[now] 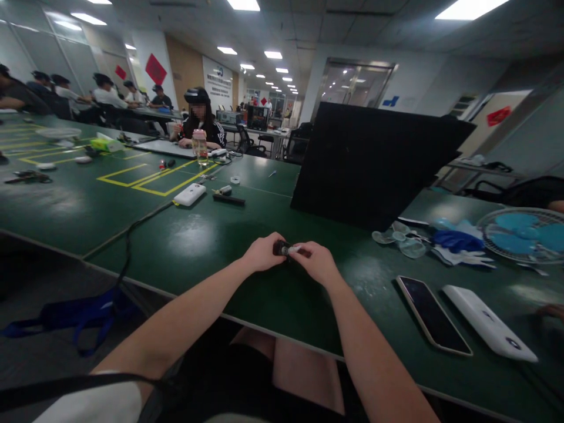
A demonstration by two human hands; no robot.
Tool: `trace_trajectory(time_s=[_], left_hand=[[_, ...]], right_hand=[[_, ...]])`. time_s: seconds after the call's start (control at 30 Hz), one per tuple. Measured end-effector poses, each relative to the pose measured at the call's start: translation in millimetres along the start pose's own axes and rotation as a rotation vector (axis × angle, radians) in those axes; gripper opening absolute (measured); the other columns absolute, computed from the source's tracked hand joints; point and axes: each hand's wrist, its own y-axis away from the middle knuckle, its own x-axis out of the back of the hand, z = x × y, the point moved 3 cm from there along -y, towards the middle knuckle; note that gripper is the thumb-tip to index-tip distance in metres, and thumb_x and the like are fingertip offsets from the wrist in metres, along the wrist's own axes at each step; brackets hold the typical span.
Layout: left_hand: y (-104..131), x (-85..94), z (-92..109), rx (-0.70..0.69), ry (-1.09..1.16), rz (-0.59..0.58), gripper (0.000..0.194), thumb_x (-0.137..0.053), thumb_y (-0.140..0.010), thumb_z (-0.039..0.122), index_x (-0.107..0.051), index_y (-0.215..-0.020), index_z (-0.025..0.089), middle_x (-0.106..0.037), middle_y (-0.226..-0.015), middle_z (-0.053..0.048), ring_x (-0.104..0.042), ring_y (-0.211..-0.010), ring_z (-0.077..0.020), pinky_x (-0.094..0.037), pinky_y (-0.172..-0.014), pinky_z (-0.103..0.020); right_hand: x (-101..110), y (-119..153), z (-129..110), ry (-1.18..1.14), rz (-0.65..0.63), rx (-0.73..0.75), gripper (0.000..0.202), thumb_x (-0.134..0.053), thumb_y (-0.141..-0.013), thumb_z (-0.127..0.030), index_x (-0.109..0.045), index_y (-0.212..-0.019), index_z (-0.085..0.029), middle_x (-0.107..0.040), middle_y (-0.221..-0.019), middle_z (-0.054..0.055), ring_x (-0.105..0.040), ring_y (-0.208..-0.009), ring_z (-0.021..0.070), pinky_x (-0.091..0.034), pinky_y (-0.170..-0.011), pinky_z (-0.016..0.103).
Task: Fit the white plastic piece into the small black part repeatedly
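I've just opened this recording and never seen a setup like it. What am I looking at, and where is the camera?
There is no robot here: a person works with two bare hands. The single picture comes from a camera on their head, looking forward and down. The left hand and right hand meet over a dark green table, fingers around a small dark object with a pale part, too small to identify. Ahead stands a large black panel. To the right lie a dark-screened phone, a long white plastic device, blue and white gloves and a blue-bladed fan. Other people sit further back.
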Motion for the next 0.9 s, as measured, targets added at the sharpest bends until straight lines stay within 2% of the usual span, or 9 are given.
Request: trace_trajectory(time_s=[0.2,0.43,0.53,0.6,0.67,0.8,0.9], left_hand=[[-0.8,-0.1,-0.8,0.010,0.026,-0.002,0.044,-0.077,-0.077,0.038,-0.063,-0.117,0.027,-0.075,-0.105,-0.002,-0.072,-0.094,-0.0207,-0.056,-0.084,-0.033],[-2.6,-0.1,-4.9,0.002,0.066,-0.030,0.046,-0.077,-0.076,0.042,-0.062,-0.117,0.027,-0.075,-0.103,-0.002,-0.072,-0.091,-0.0218,-0.056,-0.081,-0.033],[0.0,0.2,-3.6,0.024,0.064,-0.065,0.049,-0.078,-0.076,0.044,-0.062,-0.119,0.027,-0.075,-0.105,-0.003,-0.072,-0.091,-0.0226,-0.057,-0.081,-0.034],[2.6,0.8,-2.0,0.024,0.064,-0.072,0.049,-0.077,-0.077,0.043,-0.062,-0.122,0.029,-0.074,-0.109,-0.003,-0.072,-0.095,-0.0227,-0.056,-0.083,-0.034],[4.5,2.9,-2.0,0.006,0.071,-0.071,0.050,-0.076,-0.078,0.041,-0.062,-0.124,0.029,-0.074,-0.113,-0.003,-0.072,-0.099,-0.0227,-0.056,-0.085,-0.034],[5.7,21.2,-18.5,-0.014,0.020,-0.061,0.051,-0.077,-0.077,0.037,-0.062,-0.124,0.028,-0.074,-0.109,-0.002,-0.072,-0.096,-0.0217,-0.056,-0.084,-0.032],[10.2,53.3,-48.9,0.046,-0.081,-0.001,0.050,-0.075,-0.077,0.033,-0.062,-0.124,0.027,-0.074,-0.105,-0.001,-0.071,-0.093,-0.0209,-0.055,-0.083,-0.031]], right_hand=[[4.4,1.6,-0.3,0.073,-0.005,-0.040,0.033,-0.055,-0.096,-0.050,-0.079,-0.102,-0.028,-0.074,-0.097,0.004,-0.066,-0.082,0.0210,-0.049,-0.071,0.035],[-4.5,0.8,-1.4,0.039,0.057,-0.037,0.037,-0.061,-0.090,-0.059,-0.079,-0.103,-0.029,-0.076,-0.086,0.003,-0.067,-0.072,0.0221,-0.050,-0.068,0.035],[6.2,1.2,2.1,-0.045,0.169,-0.105,0.049,-0.057,-0.089,-0.068,-0.078,-0.101,-0.025,-0.075,-0.080,0.005,-0.067,-0.070,0.0238,-0.050,-0.065,0.036],[17.0,3.4,6.6,-0.108,0.275,-0.191,0.060,-0.046,-0.092,-0.074,-0.077,-0.097,-0.022,-0.073,-0.078,0.008,-0.066,-0.068,0.0244,-0.049,-0.062,0.036],[25.0,6.4,12.3,-0.154,0.327,-0.302,0.069,-0.036,-0.093,-0.078,-0.075,-0.094,-0.021,-0.071,-0.076,0.009,-0.064,-0.065,0.0246,-0.048,-0.057,0.036],[28.6,9.6,22.8,-0.180,0.343,-0.417,0.073,-0.030,-0.092,-0.080,-0.073,-0.093,-0.021,-0.069,-0.076,0.010,-0.063,-0.064,0.0250,-0.046,-0.055,0.035],[22.9,6.9,29.9,-0.186,0.321,-0.402,0.071,-0.032,-0.092,-0.081,-0.073,-0.090,-0.022,-0.068,-0.074,0.009,-0.061,-0.063,0.0243,-0.046,-0.056,0.035]])
